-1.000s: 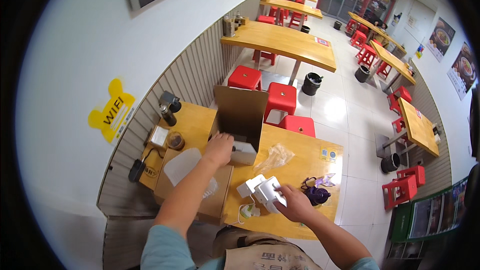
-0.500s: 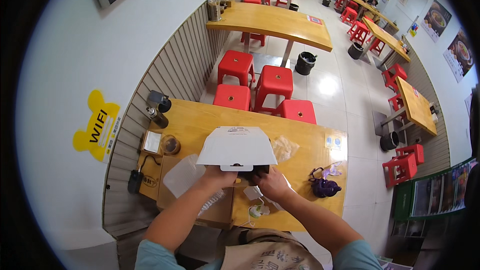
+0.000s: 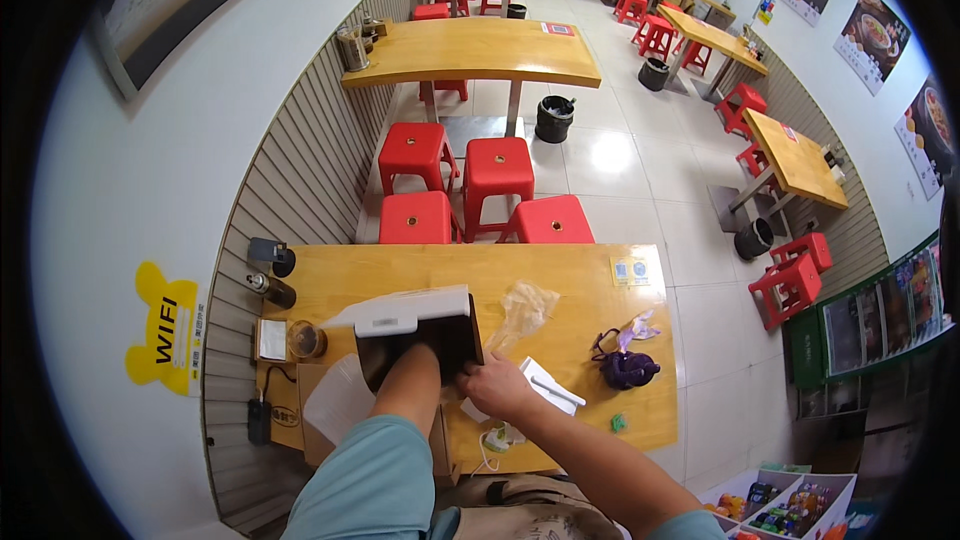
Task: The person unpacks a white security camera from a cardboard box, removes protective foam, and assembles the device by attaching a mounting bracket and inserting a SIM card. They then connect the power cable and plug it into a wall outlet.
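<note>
A white box-shaped thing with a dark, hollow inside (image 3: 388, 323) is tilted over the near side of the wooden table (image 3: 320, 275). My left forearm reaches into its dark opening, and my left hand (image 3: 421, 356) is mostly hidden there, so its fingers do not show. My right hand (image 3: 497, 387) is closed on the right edge of the same thing. Just right of that hand lies a white tray (image 3: 567, 398) with a white stick-shaped piece (image 3: 556, 389) across it. A clear plastic tray (image 3: 338, 398) lies to the left, by an open cardboard box (image 3: 312, 440).
Crumpled clear plastic (image 3: 527, 308) and a purple bag (image 3: 628, 368) lie on the table, with a small green scrap (image 3: 618, 423). A white cable (image 3: 484, 455) is near the front edge. A bottle (image 3: 272, 290) and a round jar (image 3: 307, 340) stand left. Red stools (image 3: 415, 218) are beyond the table.
The white thing has tipped and shifted left, and its dark inside now shows. My left arm has gone into it. My right hand has moved to its right edge, and the view has shifted.
</note>
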A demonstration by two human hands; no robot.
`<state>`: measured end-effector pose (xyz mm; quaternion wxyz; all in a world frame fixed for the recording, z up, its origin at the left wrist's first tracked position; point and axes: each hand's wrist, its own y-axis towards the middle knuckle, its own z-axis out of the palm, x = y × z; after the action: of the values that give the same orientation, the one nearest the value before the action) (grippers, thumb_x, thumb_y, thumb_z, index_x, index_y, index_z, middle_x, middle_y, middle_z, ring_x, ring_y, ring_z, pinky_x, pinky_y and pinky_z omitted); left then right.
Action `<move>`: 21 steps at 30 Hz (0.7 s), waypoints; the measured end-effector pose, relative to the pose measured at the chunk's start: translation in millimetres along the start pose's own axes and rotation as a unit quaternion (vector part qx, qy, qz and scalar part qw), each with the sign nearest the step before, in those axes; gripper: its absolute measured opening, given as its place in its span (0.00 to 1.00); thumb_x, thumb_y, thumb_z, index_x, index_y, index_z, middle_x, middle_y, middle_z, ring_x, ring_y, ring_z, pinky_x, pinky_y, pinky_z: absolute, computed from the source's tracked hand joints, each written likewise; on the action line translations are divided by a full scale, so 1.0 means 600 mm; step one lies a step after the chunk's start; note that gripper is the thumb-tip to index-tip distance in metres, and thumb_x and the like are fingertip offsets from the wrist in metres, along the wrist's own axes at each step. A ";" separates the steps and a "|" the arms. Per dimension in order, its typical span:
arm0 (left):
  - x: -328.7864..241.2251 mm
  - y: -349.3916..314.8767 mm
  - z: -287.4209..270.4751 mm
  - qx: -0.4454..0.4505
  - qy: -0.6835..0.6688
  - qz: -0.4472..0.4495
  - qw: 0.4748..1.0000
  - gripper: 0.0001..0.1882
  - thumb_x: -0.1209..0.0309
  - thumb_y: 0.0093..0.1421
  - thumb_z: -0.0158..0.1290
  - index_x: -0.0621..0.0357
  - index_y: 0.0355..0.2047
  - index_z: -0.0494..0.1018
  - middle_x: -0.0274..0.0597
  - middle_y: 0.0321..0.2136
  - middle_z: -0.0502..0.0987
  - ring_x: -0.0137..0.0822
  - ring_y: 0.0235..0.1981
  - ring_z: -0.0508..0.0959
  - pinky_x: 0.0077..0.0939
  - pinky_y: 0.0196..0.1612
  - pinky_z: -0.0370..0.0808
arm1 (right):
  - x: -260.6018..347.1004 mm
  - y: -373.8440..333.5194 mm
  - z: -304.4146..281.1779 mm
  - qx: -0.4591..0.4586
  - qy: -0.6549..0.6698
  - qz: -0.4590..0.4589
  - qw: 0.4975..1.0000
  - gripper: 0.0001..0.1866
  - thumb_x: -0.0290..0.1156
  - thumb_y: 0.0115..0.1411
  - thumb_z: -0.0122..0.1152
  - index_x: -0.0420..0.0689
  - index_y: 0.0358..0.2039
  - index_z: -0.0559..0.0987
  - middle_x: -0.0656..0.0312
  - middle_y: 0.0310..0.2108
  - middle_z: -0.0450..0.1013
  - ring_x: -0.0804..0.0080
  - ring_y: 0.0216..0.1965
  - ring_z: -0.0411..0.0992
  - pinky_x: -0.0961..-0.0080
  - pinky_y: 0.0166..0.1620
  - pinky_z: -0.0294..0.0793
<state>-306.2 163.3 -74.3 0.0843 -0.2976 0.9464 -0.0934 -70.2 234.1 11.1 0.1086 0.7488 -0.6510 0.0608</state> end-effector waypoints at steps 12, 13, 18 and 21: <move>0.020 -0.028 -0.030 0.017 -0.009 0.002 1.000 0.18 0.67 0.64 0.56 0.63 0.52 0.76 0.56 0.50 0.80 0.53 0.52 0.79 0.42 0.54 0.76 | 0.010 0.019 -0.008 0.044 -0.013 0.023 0.999 0.09 0.34 0.59 0.56 0.51 0.33 0.85 0.63 0.35 0.80 0.61 0.43 0.75 0.65 0.46 0.75; 0.011 -0.031 -0.019 0.018 -0.008 0.002 1.000 0.18 0.67 0.64 0.56 0.64 0.52 0.76 0.56 0.50 0.80 0.53 0.52 0.80 0.42 0.53 0.76 | 0.010 0.015 -0.002 0.038 -0.017 0.023 0.999 0.09 0.34 0.59 0.55 0.51 0.32 0.85 0.63 0.34 0.80 0.61 0.43 0.75 0.65 0.46 0.74; -0.006 -0.033 0.009 0.022 0.006 -0.011 1.000 0.19 0.67 0.64 0.56 0.64 0.52 0.76 0.57 0.49 0.81 0.52 0.51 0.80 0.42 0.53 0.76 | 0.006 0.004 0.013 0.067 -0.008 0.026 0.997 0.08 0.33 0.58 0.57 0.51 0.31 0.85 0.63 0.34 0.80 0.62 0.43 0.75 0.65 0.44 0.75; -0.019 -0.028 0.019 0.018 0.001 -0.009 1.000 0.19 0.67 0.64 0.57 0.65 0.51 0.77 0.58 0.49 0.81 0.52 0.51 0.81 0.41 0.53 0.76 | -0.004 -0.005 0.020 0.073 0.000 0.039 0.997 0.09 0.33 0.59 0.56 0.51 0.31 0.85 0.63 0.32 0.80 0.62 0.44 0.76 0.63 0.43 0.77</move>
<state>-285.2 155.1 -80.1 0.0878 -0.3047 0.9418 -0.1119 -68.4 233.7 -1.5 0.0513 0.7285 -0.6737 0.1127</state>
